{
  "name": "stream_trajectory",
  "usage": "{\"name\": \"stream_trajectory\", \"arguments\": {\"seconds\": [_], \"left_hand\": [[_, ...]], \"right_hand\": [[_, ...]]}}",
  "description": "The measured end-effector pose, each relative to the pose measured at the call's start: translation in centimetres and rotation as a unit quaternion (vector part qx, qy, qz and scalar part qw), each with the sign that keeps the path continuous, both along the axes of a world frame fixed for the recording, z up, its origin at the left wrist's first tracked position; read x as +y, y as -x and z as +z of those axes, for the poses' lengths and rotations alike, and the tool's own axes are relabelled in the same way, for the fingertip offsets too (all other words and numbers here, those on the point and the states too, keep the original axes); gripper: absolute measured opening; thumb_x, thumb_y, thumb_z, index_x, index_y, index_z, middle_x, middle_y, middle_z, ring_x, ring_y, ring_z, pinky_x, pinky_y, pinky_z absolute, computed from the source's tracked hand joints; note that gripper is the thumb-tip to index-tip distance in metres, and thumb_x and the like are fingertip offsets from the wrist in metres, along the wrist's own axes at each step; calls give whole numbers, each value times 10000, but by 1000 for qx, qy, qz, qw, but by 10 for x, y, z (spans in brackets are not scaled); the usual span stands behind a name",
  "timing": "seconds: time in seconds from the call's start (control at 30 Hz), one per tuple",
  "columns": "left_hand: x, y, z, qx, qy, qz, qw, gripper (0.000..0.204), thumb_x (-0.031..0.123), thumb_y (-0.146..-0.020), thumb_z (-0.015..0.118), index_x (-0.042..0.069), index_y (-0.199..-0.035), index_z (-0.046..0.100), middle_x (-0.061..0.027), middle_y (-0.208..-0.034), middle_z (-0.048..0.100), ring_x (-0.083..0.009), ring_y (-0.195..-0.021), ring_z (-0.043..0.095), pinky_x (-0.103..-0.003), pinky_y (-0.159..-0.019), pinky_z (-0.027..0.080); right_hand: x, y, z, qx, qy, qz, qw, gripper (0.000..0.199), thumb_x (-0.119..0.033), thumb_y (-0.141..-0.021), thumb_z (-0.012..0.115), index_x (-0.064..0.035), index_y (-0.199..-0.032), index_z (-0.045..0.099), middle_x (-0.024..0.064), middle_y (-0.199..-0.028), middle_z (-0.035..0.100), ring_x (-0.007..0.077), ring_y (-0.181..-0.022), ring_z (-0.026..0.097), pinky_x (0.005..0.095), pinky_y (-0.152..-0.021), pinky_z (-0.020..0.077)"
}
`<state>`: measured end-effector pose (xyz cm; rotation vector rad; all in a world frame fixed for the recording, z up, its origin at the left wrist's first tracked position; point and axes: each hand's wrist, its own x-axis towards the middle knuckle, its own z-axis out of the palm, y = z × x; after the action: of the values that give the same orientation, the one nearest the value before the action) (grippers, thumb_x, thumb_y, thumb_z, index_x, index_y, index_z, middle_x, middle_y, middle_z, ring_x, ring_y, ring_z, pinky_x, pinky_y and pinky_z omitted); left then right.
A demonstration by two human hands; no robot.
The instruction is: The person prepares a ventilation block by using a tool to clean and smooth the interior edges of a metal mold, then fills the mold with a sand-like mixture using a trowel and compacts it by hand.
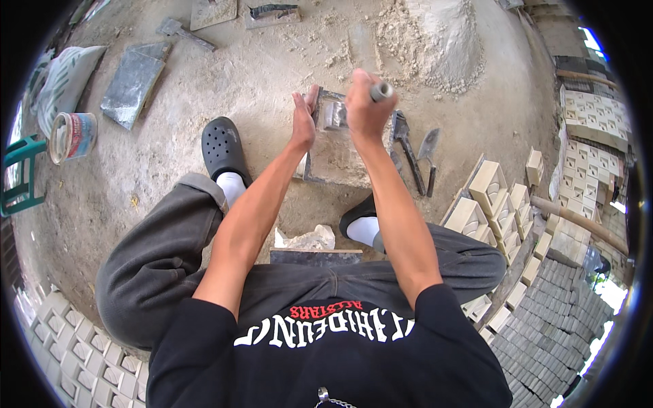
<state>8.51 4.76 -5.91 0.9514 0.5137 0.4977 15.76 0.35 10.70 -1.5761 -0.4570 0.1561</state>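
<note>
Between my feet lies a rectangular mould [338, 166], dusted with pale powder, with a shiny metal piece [335, 115] in its upper part. My left hand [304, 122] rests along the mould's left edge, fingers stretched out and nothing held. Over the mould's right side, my right hand [367, 112] is closed around a grey round tool handle [382, 90] with a hollow-looking end. The tool's lower part is hidden by that hand. Just right of the mould are a dark long-handled tool [409, 151] and a small pointed trowel [429, 144].
A pale powder heap [445, 44] rises at the far right. Cast blocks [491, 190] stand at right. Leftward are a metal sheet [136, 83], a hammer [183, 32], a bucket [73, 136] and a green stool [26, 173]. A dark board [316, 257] lies near my lap.
</note>
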Motion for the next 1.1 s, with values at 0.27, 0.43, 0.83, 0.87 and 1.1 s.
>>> {"name": "stream_trajectory", "arguments": {"seconds": [0.27, 0.43, 0.83, 0.87, 1.1], "left_hand": [[-17, 17, 24, 65, -131, 3, 989, 882, 615, -1016, 100, -112, -1500, 224, -223, -1588, 248, -309, -1493, 206, -348, -1215, 124], [-38, 22, 19, 131, -342, 30, 930, 733, 488, -1057, 162, -92, -1488, 283, -266, -1548, 309, -374, -1469, 247, -391, -1205, 178], [-61, 66, 31, 191, -627, -69, 752, 1045, 722, -876, 463, -129, -1458, 292, -292, -1534, 303, -401, -1469, 229, -487, -1203, 159], [-61, 71, 36, 193, -649, -95, 729, 1101, 755, -835, 489, -124, -1466, 282, -285, -1542, 293, -398, -1473, 220, -487, -1205, 154], [-77, 60, 45, 231, -716, -139, 644, 1236, 860, -737, 485, -146, -1437, 325, -272, -1541, 301, -370, -1482, 206, -453, -1220, 124]], "right_hand": [[-9, 4, 7, 10, 21, -7, 1000, 366, -126, -900, 542, -99, -552, 432, 5, -468, 444, 87, -377, 417, 267, -369, 326], [-27, 6, -7, 19, -6, -44, 999, 357, -137, -893, 562, -104, -547, 481, -14, -464, 466, 81, -376, 415, 263, -367, 320], [-64, 11, 15, 80, -4, -12, 997, 375, -120, -919, 529, -90, -556, 441, 5, -486, 452, 96, -413, 427, 285, -412, 330], [-68, 12, 21, 18, 0, -15, 1000, 385, -116, -928, 527, -98, -556, 426, 10, -493, 446, 91, -425, 420, 280, -423, 327], [-88, -4, 1, 55, 17, -1, 998, 402, -167, -944, 550, -49, -573, 451, -34, -517, 453, 62, -445, 374, 283, -421, 282]]}}
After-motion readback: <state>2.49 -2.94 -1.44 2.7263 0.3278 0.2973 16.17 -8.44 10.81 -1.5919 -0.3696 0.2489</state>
